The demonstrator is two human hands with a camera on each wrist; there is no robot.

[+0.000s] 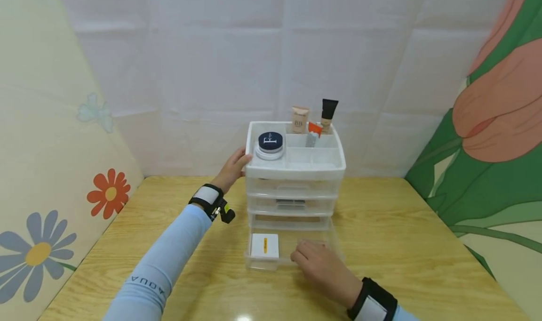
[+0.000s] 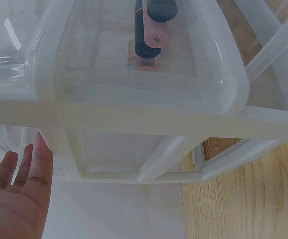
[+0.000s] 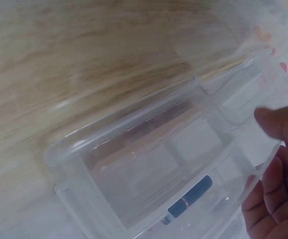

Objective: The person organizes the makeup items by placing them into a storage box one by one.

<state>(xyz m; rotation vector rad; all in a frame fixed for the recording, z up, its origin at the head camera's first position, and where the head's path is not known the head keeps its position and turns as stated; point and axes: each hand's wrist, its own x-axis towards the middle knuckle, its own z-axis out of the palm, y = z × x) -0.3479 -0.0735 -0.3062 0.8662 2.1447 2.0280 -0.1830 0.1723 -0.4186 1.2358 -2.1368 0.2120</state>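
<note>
A white and clear drawer organizer (image 1: pixel 296 171) stands on the wooden table (image 1: pixel 402 245). Its bottom drawer (image 1: pixel 271 264) is pulled out, with a flat white box (image 1: pixel 265 245) in its left half. My right hand (image 1: pixel 315 260) grips the drawer's front wall, fingers curled over the rim, thumb (image 3: pixel 278 124) on the plastic. My left hand (image 1: pixel 234 168) presses flat against the organizer's upper left side, fingers (image 2: pixel 27 169) straight. The top tray holds a round dark-lidded compact (image 1: pixel 270 144), a beige tube (image 1: pixel 299 119), a black-capped tube (image 1: pixel 328 114) and a small orange-topped item (image 1: pixel 314 132).
Dark-capped pink tubes (image 2: pixel 153 25) lie in an upper drawer, and a dark tube (image 3: pixel 189 195) shows through the clear plastic. The organizer stands near a white back wall (image 1: pixel 254 67), with flower-print panels (image 1: pixel 51 170) left and right. Bare wood lies on both sides.
</note>
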